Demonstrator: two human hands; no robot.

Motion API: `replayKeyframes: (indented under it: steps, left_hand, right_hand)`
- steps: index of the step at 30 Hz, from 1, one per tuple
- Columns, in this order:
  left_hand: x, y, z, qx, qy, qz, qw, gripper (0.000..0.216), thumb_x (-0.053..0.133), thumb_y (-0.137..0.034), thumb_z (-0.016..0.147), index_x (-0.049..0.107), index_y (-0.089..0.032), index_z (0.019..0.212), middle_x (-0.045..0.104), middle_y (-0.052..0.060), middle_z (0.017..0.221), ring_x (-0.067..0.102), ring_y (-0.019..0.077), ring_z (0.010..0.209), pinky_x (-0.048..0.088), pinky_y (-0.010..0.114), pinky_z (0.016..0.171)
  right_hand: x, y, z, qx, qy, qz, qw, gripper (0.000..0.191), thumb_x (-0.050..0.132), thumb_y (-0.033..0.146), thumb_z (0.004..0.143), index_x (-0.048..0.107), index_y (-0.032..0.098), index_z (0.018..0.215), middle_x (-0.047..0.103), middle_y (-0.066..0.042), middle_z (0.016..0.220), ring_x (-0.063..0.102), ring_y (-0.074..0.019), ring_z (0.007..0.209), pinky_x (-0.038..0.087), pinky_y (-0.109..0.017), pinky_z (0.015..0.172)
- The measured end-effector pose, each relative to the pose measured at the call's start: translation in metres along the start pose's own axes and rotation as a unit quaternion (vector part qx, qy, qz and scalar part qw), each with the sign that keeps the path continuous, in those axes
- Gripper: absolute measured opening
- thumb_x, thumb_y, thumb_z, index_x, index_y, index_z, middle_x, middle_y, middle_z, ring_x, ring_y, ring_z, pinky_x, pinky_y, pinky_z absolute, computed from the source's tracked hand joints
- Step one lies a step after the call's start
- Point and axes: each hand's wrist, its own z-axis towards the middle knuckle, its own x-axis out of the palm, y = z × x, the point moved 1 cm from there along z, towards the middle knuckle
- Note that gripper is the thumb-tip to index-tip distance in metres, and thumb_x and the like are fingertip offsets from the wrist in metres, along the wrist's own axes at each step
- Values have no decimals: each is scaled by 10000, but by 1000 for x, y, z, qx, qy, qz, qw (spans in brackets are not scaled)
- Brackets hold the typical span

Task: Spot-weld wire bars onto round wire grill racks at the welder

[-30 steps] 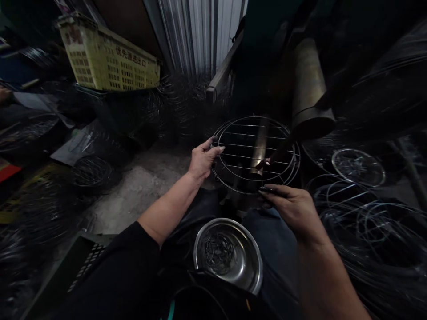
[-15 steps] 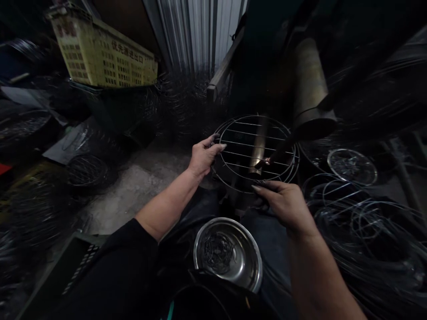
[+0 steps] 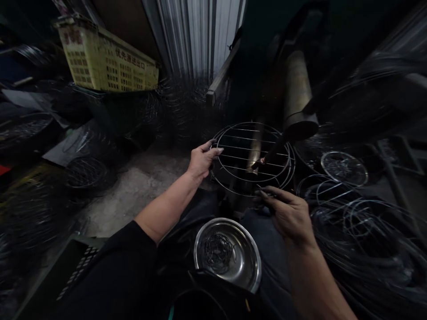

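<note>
My left hand [image 3: 200, 159] is closed on the left rim of a round wire rack [image 3: 238, 148], thumb on top. The rack, made of wire rings with several parallel cross wires, lies roughly level around a brass-coloured rod [image 3: 255, 153]. A dark slanted arm with a coppery tip [image 3: 262, 161] meets the cross wires from above. Just off the rack's near right rim, my right hand [image 3: 288, 209] is pinched, and a short piece of wire [image 3: 259, 187] seems to show at its fingertips. Below, a steel bowl [image 3: 248, 266] holds a tangle of small wire pieces [image 3: 218, 253].
A thick metal cylinder [image 3: 298, 89] hangs above the rack's right side. Coiled wire [image 3: 360, 218] and a round wire piece [image 3: 345, 168] lie to the right. At the left are a yellow crate [image 3: 110, 62], a dark green crate [image 3: 75, 262] and wire heaps [image 3: 86, 171].
My right hand has come away slightly from the rack's near rim, its fingertips now pinched. The rack has shifted slightly left and down in view, with my left hand still on it.
</note>
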Motion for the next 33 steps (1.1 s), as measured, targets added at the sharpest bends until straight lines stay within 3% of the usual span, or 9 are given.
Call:
replayKeyframes:
  steps: [4,10,15,18,23,28,33]
  left_hand:
    - [2,-1,-2,45,-9,10,999,493,792,-167,635,708,-137,1120,665,14,771,586,86,586,338,161,452]
    - [6,-5,-3,30,-23,1,999,484,786,-150,631,709,-124,1108,645,-2,710,574,89,585,382,165,483]
    - [9,-4,-2,30,-22,0,999,434,796,-138,623,726,-131,1051,634,-14,705,557,74,589,410,163,513]
    - [8,-3,-3,44,-25,-6,999,438,813,-148,603,728,-132,1033,631,-19,712,547,65,588,398,157,506]
    - [1,-3,-3,22,-13,-20,999,507,830,-191,570,707,-126,1058,648,-1,742,570,90,581,347,171,435]
    - [-4,-4,6,2,9,-6,1000,531,823,-207,597,686,-147,1107,657,9,762,585,95,552,298,177,401]
    - [4,-7,22,-43,-7,4,999,428,746,-102,670,678,-111,1093,653,21,707,570,98,491,288,194,398]
  right_hand:
    - [9,-1,8,-19,-32,-89,995,354,841,393,552,788,154,808,729,-67,727,634,-149,563,517,-242,514]
    - [17,3,12,7,41,-132,990,338,791,432,540,772,145,715,689,-55,622,608,-161,494,496,-253,463]
    - [16,-8,16,22,-58,-159,985,352,771,422,581,772,140,791,690,-55,617,624,-181,484,506,-267,455]
    - [17,-15,12,28,-110,-90,989,407,813,414,571,771,129,858,717,-65,683,647,-190,516,544,-286,488]
    - [20,-22,-3,-64,-167,-27,983,380,849,409,631,775,135,884,739,-65,776,690,-188,645,586,-291,603]
    - [22,-22,-5,-101,-182,-41,977,333,859,364,641,778,150,884,745,-58,817,711,-194,724,597,-301,689]
    - [28,-14,4,-81,-185,-22,979,334,863,348,627,766,136,867,733,-53,758,704,-200,622,590,-287,569]
